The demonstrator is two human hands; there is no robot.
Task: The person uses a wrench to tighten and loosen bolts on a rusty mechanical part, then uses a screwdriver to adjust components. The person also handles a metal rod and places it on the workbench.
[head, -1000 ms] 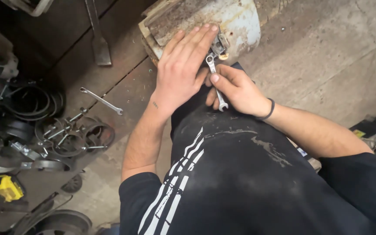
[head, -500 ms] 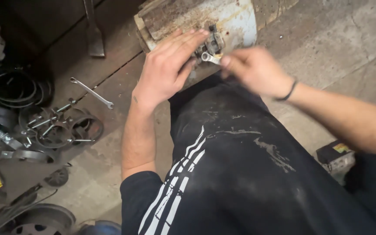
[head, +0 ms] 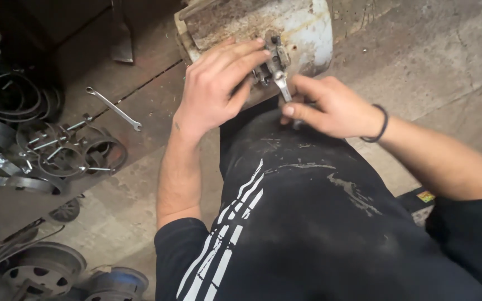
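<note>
Wrench point(head: 283, 89) set on small metal fitting point(head: 269, 64) of rusty white cylinder point(head: 285, 28) on concrete floor point(head: 447, 67), right hand point(head: 330, 108) grip clamped on its handle, left hand point(head: 216, 86) fingers spread, pressing the cylinder, spare spanner point(head: 112, 107) lying well apart.

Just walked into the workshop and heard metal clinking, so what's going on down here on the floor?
A person in dark, stained trousers with white stripes is working on a rusty, pale-painted metal cylinder lying on the concrete floor. The left hand presses its fingers against a small metal fitting on the cylinder, while the right hand holds a silver wrench set on that fitting. Another silver spanner lies apart on the floor, near a heap of dark metal rings and clamps.
</note>
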